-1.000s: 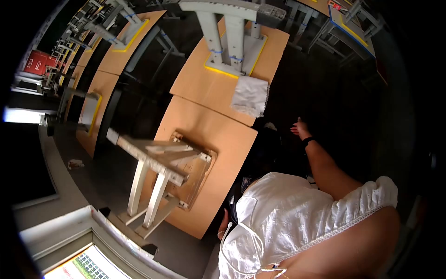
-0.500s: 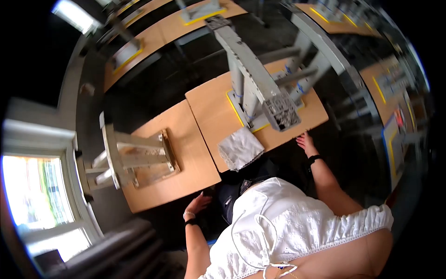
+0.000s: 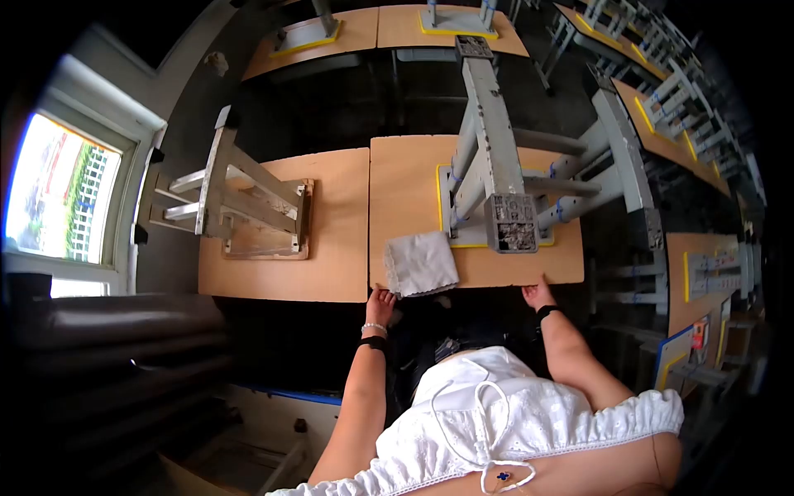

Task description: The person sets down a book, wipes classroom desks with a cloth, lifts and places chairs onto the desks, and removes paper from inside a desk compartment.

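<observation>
The right-hand wooden desk (image 3: 405, 190) stands in front of me. At its front edge, near the seam with the neighbouring desk, my left hand (image 3: 380, 306) is closed on the rim. Farther right along the same edge, my right hand (image 3: 539, 293) grips it too, its fingers partly hidden below the top. A folded pale cloth (image 3: 422, 263) lies by the front edge, just right of my left hand. Behind the cloth, a grey stool (image 3: 496, 140) sits upside down on the desk, its legs pointing up.
A second desk (image 3: 331, 277) stands close against the left side, bearing an upturned wooden stool (image 3: 265, 211). A window (image 3: 70, 190) and a dark ribbed surface (image 3: 107, 347) are on the left. More desks with upturned stools stand at the back (image 3: 397, 29) and right (image 3: 682, 248).
My view has turned, so the desks now appear level. My left hand has come from below the left desk to the right desk's edge. My right hand has closed on that edge.
</observation>
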